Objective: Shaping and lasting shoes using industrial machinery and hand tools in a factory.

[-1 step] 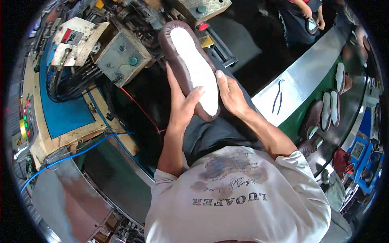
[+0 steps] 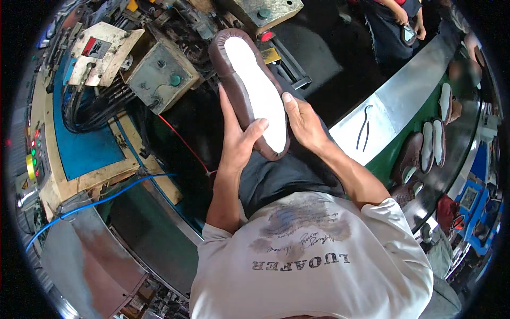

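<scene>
A dark brown leather shoe (image 2: 254,85) is held up in front of me, its white underside turned toward me and its brown edge pleated around the toe. The toe points away and the heel is nearest me. My left hand (image 2: 240,135) grips the heel half from the left, thumb lying across the white bottom. From the right, my right hand (image 2: 305,121) holds the shoe's edge, with the thumb on the rim and the other fingers mostly hidden behind it. On the metal bench to the right lies a pair of dark pincers (image 2: 364,130).
Machines with a grey box (image 2: 159,72) and cables stand ahead and left, above a blue-topped table (image 2: 87,151). Several shoes and soles (image 2: 427,143) rest along the right-hand line. Beyond the metal bench (image 2: 393,114), a co-worker's hands (image 2: 406,18) hold a shoe.
The shoe has shifted very slightly toward me, along with both hands. The grip looks the same.
</scene>
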Motion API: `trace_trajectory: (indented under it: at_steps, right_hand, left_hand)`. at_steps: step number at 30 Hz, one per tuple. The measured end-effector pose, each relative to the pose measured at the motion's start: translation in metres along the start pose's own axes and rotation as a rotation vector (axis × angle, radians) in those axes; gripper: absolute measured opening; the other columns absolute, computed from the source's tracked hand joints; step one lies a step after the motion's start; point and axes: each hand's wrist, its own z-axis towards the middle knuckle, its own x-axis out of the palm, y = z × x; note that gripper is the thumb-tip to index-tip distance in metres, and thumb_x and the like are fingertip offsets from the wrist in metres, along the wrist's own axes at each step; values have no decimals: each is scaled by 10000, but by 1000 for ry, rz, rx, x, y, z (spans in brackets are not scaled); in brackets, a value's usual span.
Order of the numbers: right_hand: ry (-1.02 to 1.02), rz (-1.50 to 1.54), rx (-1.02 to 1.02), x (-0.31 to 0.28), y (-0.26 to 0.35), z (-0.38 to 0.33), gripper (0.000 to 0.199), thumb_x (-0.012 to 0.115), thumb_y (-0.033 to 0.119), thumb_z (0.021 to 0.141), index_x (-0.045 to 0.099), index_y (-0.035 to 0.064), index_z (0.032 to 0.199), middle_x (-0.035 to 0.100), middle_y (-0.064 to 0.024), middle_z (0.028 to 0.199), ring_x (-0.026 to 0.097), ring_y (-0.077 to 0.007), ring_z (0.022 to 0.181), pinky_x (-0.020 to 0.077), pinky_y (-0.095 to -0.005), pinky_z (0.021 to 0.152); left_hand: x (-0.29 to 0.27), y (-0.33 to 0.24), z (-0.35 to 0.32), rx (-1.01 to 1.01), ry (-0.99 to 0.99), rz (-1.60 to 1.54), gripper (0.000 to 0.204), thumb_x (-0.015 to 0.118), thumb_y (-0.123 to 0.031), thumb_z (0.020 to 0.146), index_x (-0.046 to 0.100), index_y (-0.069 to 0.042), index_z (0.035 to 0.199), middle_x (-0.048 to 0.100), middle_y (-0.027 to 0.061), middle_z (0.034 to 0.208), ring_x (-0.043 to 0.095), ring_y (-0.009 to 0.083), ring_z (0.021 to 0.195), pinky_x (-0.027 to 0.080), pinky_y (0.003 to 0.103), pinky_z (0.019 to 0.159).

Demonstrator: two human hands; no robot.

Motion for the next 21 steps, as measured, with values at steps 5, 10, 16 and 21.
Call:
trace_trajectory:
  at_steps: [5, 10, 16, 21]
  right_hand:
    - [150, 418, -4, -18, 10, 11, 943, 519, 613, 1117, 232, -68, 1705, 386, -289, 1698, 400, -381, 1570, 352, -468, 1288]
    - [-7, -148, -294, -7, 7, 21, 1185, 858, 497, 931, 163, -80, 1697, 526, -313, 1553, 557, -368, 1433, 425, -468, 1225]
    - [219, 402, -56, 5, -1, 21, 1075, 857, 380, 945, 224, -65, 1691, 570, -252, 1536, 561, -345, 1417, 431, -452, 1219]
    - [235, 142, -276, 48, -28, 1, 1055, 893, 342, 911, 288, -76, 1669, 511, -244, 1588, 487, -299, 1474, 357, -429, 1268]
  left_hand:
    - [4, 2, -29, -63, 46, -78, 1106, 738, -151, 937, -2, -34, 1752, 302, 275, 1710, 400, 383, 1548, 363, 499, 1264]
    - [21, 19, -54, 69, 7, 428, 1131, 798, -45, 868, 82, 4, 1742, 345, 269, 1696, 441, 349, 1528, 379, 443, 1257]
    - [13, 11, -76, -22, -53, 509, 1176, 845, -51, 854, 95, -107, 1759, 397, 314, 1554, 476, 479, 1433, 432, 547, 1187]
    - [-3, 11, -97, -56, -216, 655, 1171, 853, -46, 850, 111, -91, 1755, 422, 316, 1557, 513, 450, 1417, 453, 530, 1177]
